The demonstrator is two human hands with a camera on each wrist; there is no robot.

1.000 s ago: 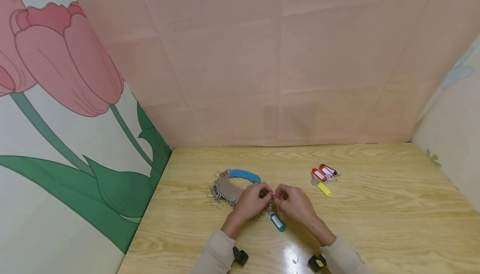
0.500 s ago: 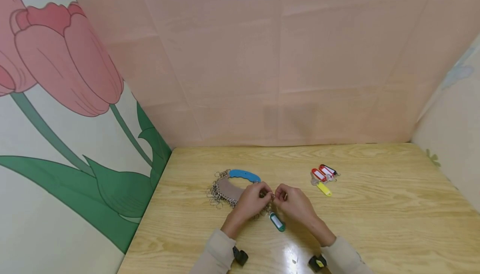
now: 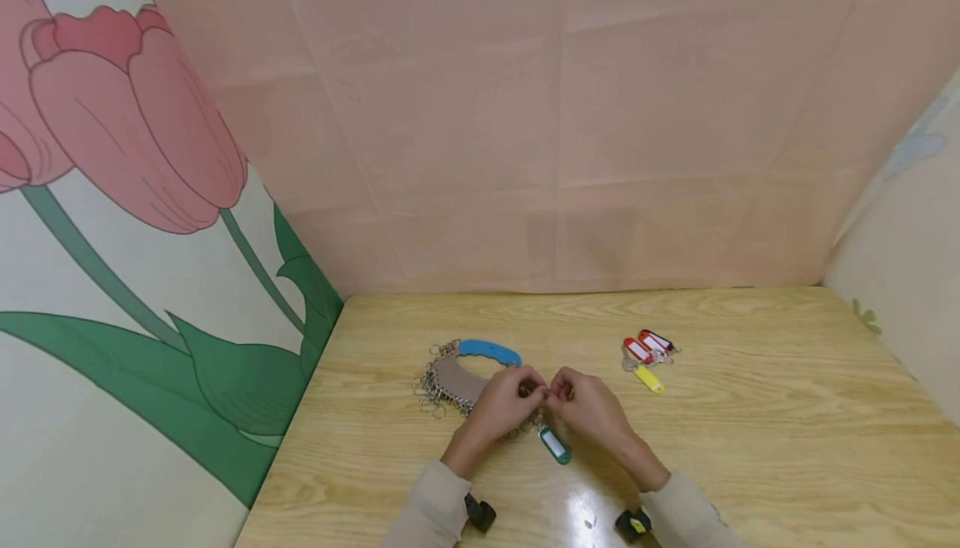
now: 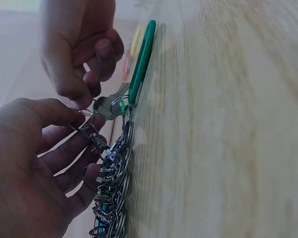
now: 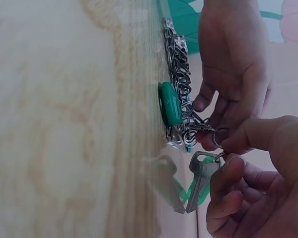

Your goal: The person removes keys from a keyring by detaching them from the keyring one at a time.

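Note:
A curved key holder with a blue handle (image 3: 489, 351) and a brown body (image 3: 459, 378) lies on the table, fringed with metal clasps and split rings. In the right wrist view, my left hand (image 3: 501, 402) pinches one split ring (image 5: 216, 139) of the holder. Fingertip to fingertip with it, my right hand (image 3: 592, 411) pinches the small ring of a key (image 5: 203, 171). Behind that key a bright green piece (image 5: 196, 194) partly shows. A dark green key tag (image 3: 555, 445) hangs from the holder's near end. The fingers hide where the two rings meet.
Two red key tags (image 3: 638, 350), a black-edged tag (image 3: 660, 338) and a yellow tag (image 3: 648, 378) lie with keys at the right, farther back on the wooden table (image 3: 787, 415). A pink wall covering (image 3: 465, 132) rises behind the table.
Both hands stay in nearly the same place, with only slight fingertip shifts where they meet. The holder and the tags lie as before.

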